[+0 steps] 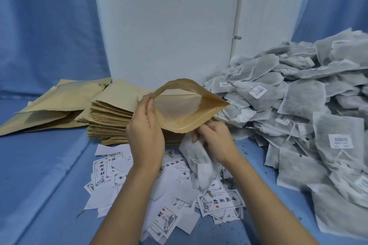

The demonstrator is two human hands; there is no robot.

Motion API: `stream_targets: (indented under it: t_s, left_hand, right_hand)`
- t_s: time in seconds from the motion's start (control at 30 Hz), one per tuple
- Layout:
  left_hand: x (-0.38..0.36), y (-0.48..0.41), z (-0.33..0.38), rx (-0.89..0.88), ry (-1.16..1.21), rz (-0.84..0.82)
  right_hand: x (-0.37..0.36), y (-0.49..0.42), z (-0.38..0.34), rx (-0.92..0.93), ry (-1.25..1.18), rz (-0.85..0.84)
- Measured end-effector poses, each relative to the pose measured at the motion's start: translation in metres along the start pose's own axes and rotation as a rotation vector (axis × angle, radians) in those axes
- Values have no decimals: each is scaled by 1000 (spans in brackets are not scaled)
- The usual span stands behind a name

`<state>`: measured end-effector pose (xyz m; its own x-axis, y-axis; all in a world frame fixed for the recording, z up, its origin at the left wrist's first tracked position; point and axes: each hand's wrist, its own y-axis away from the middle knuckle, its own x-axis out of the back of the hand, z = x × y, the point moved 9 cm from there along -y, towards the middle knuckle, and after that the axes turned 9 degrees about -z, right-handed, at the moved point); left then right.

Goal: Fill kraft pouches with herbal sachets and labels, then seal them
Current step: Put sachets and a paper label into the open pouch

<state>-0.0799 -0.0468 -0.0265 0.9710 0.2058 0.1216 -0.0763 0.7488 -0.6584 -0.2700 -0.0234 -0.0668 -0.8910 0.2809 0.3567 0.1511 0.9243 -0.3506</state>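
Observation:
A kraft pouch (185, 105) is held up in the middle with its mouth spread wide toward me. My left hand (146, 125) grips its left edge between thumb and fingers. My right hand (216, 141) is just under the pouch's lower rim and grips a white herbal sachet (199, 165) that hangs down below it. Whether the right fingers also touch the rim is unclear. A stack of flat kraft pouches (111, 113) lies behind my left hand. Printed paper labels (221, 204) are scattered on the blue cloth under my forearms.
A large heap of grey herbal sachets (302, 117) fills the right side. More kraft pouches (49, 109) lie spread at the far left. A white panel (169, 26) stands at the back. Blue cloth (39, 165) covers the surface, with herb crumbs by the heap.

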Motion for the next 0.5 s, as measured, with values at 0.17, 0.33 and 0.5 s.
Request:
stream_targets:
  t_s: [0.17, 0.33, 0.5]
  left_hand:
    - [5, -2, 1, -14, 29, 34]
    - [7, -4, -1, -19, 36, 55]
    - [9, -4, -1, -32, 37, 66]
  right_hand:
    - [-30, 2, -1, -15, -123, -221]
    - [-20, -5, 11, -90, 149, -118]
    - [-17, -6, 31, -217, 729, -114]
